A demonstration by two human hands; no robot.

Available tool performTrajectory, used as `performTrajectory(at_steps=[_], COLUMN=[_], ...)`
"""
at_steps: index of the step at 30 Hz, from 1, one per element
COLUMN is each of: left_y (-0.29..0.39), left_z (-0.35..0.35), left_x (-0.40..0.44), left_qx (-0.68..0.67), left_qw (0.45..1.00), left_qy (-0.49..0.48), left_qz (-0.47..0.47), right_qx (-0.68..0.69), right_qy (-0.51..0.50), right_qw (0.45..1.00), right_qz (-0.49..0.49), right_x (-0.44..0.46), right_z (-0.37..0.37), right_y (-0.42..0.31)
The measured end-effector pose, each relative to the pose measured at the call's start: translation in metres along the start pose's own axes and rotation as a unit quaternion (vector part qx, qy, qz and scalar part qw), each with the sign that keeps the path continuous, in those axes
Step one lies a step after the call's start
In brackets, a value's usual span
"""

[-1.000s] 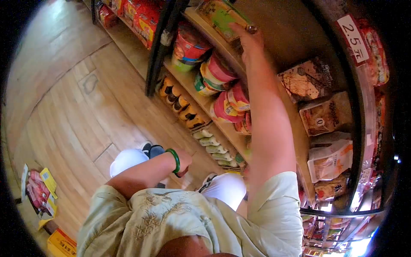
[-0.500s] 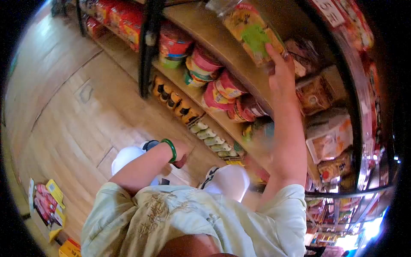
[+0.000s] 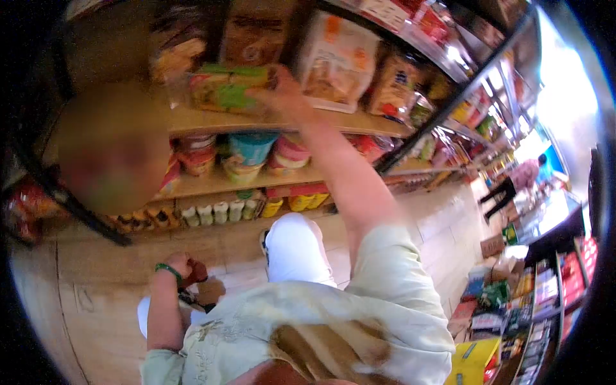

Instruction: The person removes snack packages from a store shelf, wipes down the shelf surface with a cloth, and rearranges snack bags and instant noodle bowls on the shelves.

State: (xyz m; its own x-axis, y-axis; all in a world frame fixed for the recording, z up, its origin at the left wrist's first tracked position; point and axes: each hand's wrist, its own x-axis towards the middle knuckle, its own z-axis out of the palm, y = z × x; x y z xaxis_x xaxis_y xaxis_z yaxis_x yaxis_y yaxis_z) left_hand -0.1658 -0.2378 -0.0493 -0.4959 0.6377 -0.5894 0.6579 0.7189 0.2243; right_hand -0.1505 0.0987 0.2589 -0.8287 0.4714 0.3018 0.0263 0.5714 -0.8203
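My right hand [image 3: 279,93] reaches out to the upper shelf, its fingers closed on the end of a yellow-and-green food packet [image 3: 228,88] in clear wrap. The packet lies sideways just above the front of the wooden shelf board [image 3: 218,120]; I cannot tell if it touches the board. Behind it stands a brown packet [image 3: 253,35], and to its right a white pouch [image 3: 338,61]. Low by my knee is my left hand [image 3: 179,264], a green bangle [image 3: 168,270] on its wrist. Its fingers are curled around a small dark-red thing too blurred to name.
Instant noodle tubs [image 3: 249,154] fill the shelf below, with small bottles [image 3: 221,212] lower down. A black shelf post [image 3: 443,106] slants at the right. A person [image 3: 516,183] stands far down the aisle. Cartons and a yellow bag [image 3: 473,362] lie at lower right.
The view has swung to the right along the shelves. My right hand keeps hold of the food packet, now farther along the shelf near the white pouch. My left hand stays low.
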Motion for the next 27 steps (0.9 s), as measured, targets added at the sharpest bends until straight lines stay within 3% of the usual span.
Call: performTrajectory(at_steps=[3,5,8,11,14,15,17,21,23,27], left_y=[0.005,-0.015,0.013,-0.024,0.043,0.027,-0.025,-0.046,-0.046,-0.035], left_z=[-0.01,0.011,-0.01,0.032,-0.036,-0.022,0.031,0.06,0.065,0.062], left_x=[0.019,0.047,0.039,0.091,0.039,0.061,0.12,0.152,0.159,0.166], left_qx=[0.001,0.004,0.005,0.012,-0.034,-0.032,0.028,0.042,0.005,0.029], left_qw=[0.999,0.999,0.999,1.0,0.998,0.999,0.996,0.995,0.99,0.993], left_qy=[-0.026,-0.019,-0.029,0.02,-0.024,-0.027,0.047,0.083,0.1,0.055], left_qz=[0.028,0.038,-0.012,0.015,-0.036,-0.032,0.072,0.046,0.102,0.099], right_qx=[-0.018,-0.208,-0.213,-0.31,-0.342,-0.345,-0.368,-0.362,-0.344,-0.358], right_qy=[-0.011,0.144,0.116,0.167,0.184,0.185,0.307,0.334,0.338,0.334], right_qw=[0.999,0.954,0.956,0.921,0.917,0.916,0.859,0.863,0.863,0.863], right_qz=[-0.036,-0.16,-0.165,-0.166,-0.093,-0.089,-0.181,-0.111,-0.151,-0.126], right_x=[0.012,0.002,-0.015,-0.016,-0.019,-0.019,-0.026,-0.024,-0.028,-0.024], right_z=[-0.007,-0.014,-0.05,-0.07,-0.077,-0.073,-0.06,-0.049,-0.052,-0.049], right_y=[0.053,0.062,0.048,0.066,0.083,0.096,0.123,0.119,0.113,0.124])
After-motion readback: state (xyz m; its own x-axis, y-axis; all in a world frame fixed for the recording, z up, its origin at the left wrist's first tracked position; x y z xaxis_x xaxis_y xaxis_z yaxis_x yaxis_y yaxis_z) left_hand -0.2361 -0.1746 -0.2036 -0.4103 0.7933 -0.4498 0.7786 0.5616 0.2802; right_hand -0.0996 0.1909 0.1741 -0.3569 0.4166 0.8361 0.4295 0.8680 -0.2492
